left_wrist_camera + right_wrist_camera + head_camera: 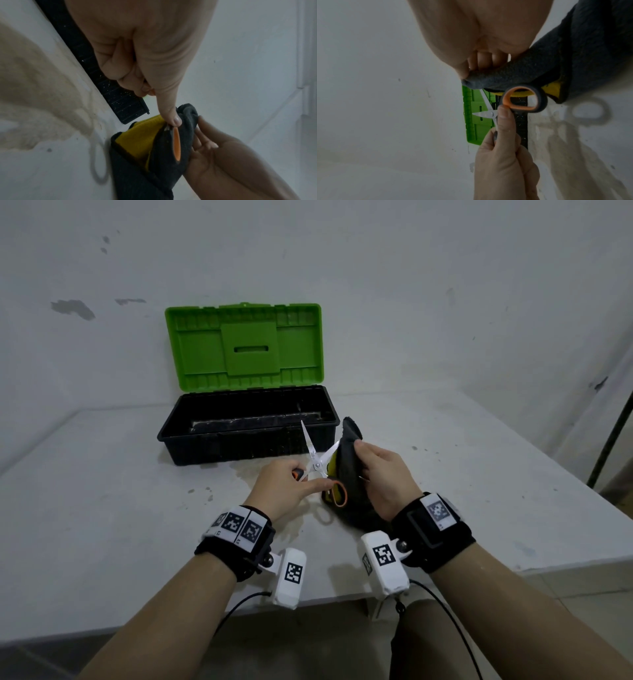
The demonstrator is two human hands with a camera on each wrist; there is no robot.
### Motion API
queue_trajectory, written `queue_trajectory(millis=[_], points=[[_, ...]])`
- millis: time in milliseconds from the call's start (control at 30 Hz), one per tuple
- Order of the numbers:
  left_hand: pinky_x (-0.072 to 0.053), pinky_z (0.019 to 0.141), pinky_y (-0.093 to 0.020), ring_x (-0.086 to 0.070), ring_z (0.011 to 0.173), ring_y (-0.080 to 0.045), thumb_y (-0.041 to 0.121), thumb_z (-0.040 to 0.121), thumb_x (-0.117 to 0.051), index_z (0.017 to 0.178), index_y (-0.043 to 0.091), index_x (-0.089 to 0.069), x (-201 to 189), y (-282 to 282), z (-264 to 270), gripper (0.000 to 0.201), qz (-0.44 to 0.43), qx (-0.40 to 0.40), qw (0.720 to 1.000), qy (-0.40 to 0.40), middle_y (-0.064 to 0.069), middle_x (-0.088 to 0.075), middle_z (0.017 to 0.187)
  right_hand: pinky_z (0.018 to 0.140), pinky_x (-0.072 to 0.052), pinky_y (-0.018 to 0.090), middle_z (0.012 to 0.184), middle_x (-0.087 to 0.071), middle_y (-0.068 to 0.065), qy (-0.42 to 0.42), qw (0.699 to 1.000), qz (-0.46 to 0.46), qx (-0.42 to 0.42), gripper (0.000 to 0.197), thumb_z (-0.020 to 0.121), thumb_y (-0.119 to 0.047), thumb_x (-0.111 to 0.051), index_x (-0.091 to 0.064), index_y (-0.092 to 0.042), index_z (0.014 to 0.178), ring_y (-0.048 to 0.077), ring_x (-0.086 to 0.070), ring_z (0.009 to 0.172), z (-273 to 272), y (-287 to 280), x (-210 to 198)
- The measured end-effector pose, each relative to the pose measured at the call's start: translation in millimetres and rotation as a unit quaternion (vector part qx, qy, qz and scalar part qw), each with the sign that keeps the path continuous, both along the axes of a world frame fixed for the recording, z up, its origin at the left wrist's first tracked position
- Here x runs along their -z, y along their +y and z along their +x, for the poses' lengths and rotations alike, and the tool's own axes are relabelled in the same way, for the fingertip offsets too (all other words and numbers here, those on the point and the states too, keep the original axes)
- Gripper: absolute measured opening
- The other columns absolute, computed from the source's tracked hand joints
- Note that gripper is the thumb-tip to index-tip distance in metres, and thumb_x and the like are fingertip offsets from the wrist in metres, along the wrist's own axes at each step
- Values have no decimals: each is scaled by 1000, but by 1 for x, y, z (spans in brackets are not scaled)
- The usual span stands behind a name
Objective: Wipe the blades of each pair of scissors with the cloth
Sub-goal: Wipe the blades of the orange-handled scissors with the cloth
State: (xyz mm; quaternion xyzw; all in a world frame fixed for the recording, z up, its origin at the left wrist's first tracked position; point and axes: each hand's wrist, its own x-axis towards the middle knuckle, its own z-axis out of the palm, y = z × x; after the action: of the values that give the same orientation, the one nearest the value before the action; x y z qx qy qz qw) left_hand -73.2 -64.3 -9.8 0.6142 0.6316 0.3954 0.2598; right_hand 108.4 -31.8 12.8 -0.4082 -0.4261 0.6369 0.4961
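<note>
A pair of scissors point(317, 462) with silver blades and orange-lined grey handles is held above the table, blades spread wide. My left hand point(287, 484) grips the handles, one loop point(524, 100) sticking out past the thumb. My right hand point(380, 470) holds a dark grey cloth point(349, 467) with a yellow inner side point(140, 140), folded around the right-hand blade. The other blade point(307, 440) points up toward the toolbox, bare. In the right wrist view the cloth point(539, 67) hangs from my fingers above the handle loop.
An open toolbox point(246, 426) with a black base and upright green lid point(245, 347) stands on the white table point(102, 491) just behind my hands. A pale stain point(34, 88) marks the tabletop below the scissors. The table's near edge runs under my forearms.
</note>
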Motion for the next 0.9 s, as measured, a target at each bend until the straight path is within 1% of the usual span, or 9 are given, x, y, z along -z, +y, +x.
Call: queue_trajectory(millis=[67, 200, 300, 400, 500, 633, 733, 800, 900], points=[[-30, 56, -27, -35, 57, -14, 56, 71, -85, 68, 15, -46, -1, -1, -1, 56, 9, -1, 1000, 0, -1, -39, 64, 79, -59, 45, 104, -69, 29, 24, 999, -7, 20, 26, 99, -19, -54, -70, 0, 106, 32, -66, 85, 1, 0, -1], [-29, 50, -19, -34, 53, -10, 51, 71, -86, 64, 16, -47, -2, -3, 1, 53, 29, 0, 1000, -10, 2, -40, 60, 64, -57, 33, 95, -72, 19, 14, 1000, -10, -15, 20, 89, -11, -68, -71, -2, 107, 26, -70, 77, 0, -6, -2], [-33, 57, -30, -37, 57, -14, 53, 70, -86, 65, 16, -46, 1, -2, 3, 54, 25, 3, 999, -24, -1, -40, 62, 55, -56, 30, 89, -71, 18, 45, 994, -32, 95, 23, 85, -7, -72, -64, 0, 105, 23, -70, 64, -1, -1, -1], [-31, 56, -27, -34, 57, -13, 57, 69, -85, 65, 17, -43, 3, -2, 2, 58, 16, -3, 999, -31, 0, -37, 62, 49, -53, 26, 84, -68, 14, 85, 981, -56, 163, 17, 90, -12, -67, -61, -5, 104, 19, -67, 60, 3, 9, -1], [-29, 47, -18, -29, 48, -8, 52, 73, -85, 62, 19, -39, -1, -3, 2, 58, 23, -13, 999, -31, 9, -33, 53, 53, -55, 29, 92, -71, 17, 12, 995, -50, 83, 18, 89, -12, -68, -62, -7, 105, 25, -69, 69, 0, 5, 4], [-29, 45, -17, -30, 44, -6, 46, 73, -87, 58, 20, -41, -3, -1, 7, 56, 39, -12, 999, -37, 14, -33, 48, 72, -57, 39, 93, -73, 21, -47, 999, 1, 6, 24, 91, -22, -67, -72, -4, 104, 32, -70, 78, -13, -3, 7], [-29, 45, -17, -30, 44, -6, 44, 73, -88, 56, 22, -40, -2, -1, 7, 55, 40, -22, 998, -37, 14, -33, 50, 71, -54, 36, 94, -73, 22, -50, 999, -3, -5, 31, 95, -28, -60, -73, -1, 100, 27, -68, 75, -16, -2, 5], [-28, 47, -19, -31, 47, -6, 45, 72, -87, 58, 21, -44, -1, 0, 6, 52, 41, -15, 999, -29, 10, -37, 54, 68, -56, 32, 95, -73, 21, -29, 999, -4, -14, 25, 92, -21, -66, -71, 1, 103, 26, -68, 76, -17, -1, 6], [-31, 52, -23, -38, 52, -9, 49, 70, -87, 66, 11, -54, -2, 0, 7, 50, 42, 12, 999, -9, 5, -44, 60, 67, -57, 33, 92, -72, 20, -6, 998, -44, -36, 31, 84, -21, -75, -70, 3, 102, 27, -67, 77, -17, 0, 5]])
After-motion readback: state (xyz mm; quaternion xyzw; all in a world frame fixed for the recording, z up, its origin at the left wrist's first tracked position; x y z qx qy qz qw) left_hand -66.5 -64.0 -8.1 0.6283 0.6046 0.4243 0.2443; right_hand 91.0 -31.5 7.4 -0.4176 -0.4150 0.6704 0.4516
